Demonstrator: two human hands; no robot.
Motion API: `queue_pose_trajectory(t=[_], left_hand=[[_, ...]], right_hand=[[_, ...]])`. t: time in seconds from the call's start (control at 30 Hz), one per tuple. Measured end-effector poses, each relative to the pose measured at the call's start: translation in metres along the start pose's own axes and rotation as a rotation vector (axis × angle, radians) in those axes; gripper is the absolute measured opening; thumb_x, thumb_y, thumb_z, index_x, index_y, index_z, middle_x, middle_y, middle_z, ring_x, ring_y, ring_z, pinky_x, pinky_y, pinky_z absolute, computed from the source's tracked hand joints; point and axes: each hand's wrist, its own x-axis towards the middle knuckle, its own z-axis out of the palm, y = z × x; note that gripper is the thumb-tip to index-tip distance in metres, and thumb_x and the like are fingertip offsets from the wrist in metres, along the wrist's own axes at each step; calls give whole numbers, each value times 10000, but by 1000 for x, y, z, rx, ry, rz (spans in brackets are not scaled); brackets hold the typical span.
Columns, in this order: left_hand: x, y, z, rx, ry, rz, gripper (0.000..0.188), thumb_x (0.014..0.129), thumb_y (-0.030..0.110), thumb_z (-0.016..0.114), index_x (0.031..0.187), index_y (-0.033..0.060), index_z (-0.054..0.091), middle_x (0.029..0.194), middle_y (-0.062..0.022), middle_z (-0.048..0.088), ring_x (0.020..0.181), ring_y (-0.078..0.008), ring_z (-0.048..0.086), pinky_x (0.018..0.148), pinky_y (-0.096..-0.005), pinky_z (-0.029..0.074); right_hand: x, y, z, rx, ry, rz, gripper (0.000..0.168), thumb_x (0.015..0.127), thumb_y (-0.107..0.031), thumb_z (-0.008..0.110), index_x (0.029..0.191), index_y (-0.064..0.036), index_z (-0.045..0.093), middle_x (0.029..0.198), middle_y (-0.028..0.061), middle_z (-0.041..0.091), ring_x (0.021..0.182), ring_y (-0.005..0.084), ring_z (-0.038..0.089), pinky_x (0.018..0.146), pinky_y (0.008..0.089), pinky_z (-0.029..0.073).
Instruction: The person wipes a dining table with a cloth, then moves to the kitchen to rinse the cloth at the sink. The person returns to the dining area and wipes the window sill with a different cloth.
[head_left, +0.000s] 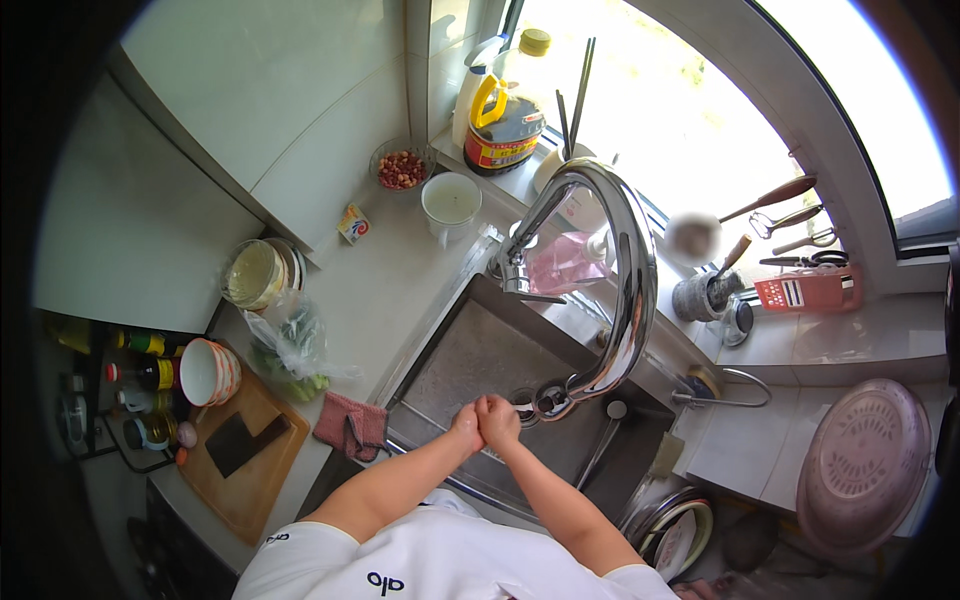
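My left hand (466, 424) and my right hand (498, 421) are pressed together, fingers curled, above the dark metal sink (480, 352). Whether anything lies between the palms is hidden. Just right of them is the end of the tall chrome gooseneck faucet (641, 277), its arc rising toward the camera. A small white strip (523, 407) shows between my right hand and the spout; I cannot tell if it is water or an object. A long-handled metal utensil (600, 446) leans in the basin's right part. On the sink's left rim lies a folded pink cloth (351, 426).
A cleaver (240, 446) rests on a wooden cutting board (259, 499) at left, near a bowl (206, 371) and bagged greens (292, 352). Behind the sink stand a white mug (451, 202) and pink soap bottle (566, 262). A stone mortar (697, 298) is on the sill.
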Motion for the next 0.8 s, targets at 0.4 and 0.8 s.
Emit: queue_pose_trajectory(t=[0.4, 0.8], left_hand=[[-1, 25, -3, -11, 221, 150, 332, 1038, 403, 429, 1325, 243, 475, 1247, -38, 558, 1171, -231, 540, 992, -506, 429], [-36, -17, 43, 15, -188, -1, 399, 1026, 296, 417, 1349, 72, 479, 1389, -102, 514, 1279, -269, 479, 1111, -409, 368]], right_hand=[[40, 121, -6, 1370, -397, 560, 275, 909, -254, 685, 1101, -66, 625, 1122, 61, 636, 1037, 197, 621, 859, 367, 517], [8, 30, 7, 25, 167, -110, 318, 883, -280, 629, 995, 17, 604, 947, 237, 654, 877, 397, 634, 812, 489, 462]])
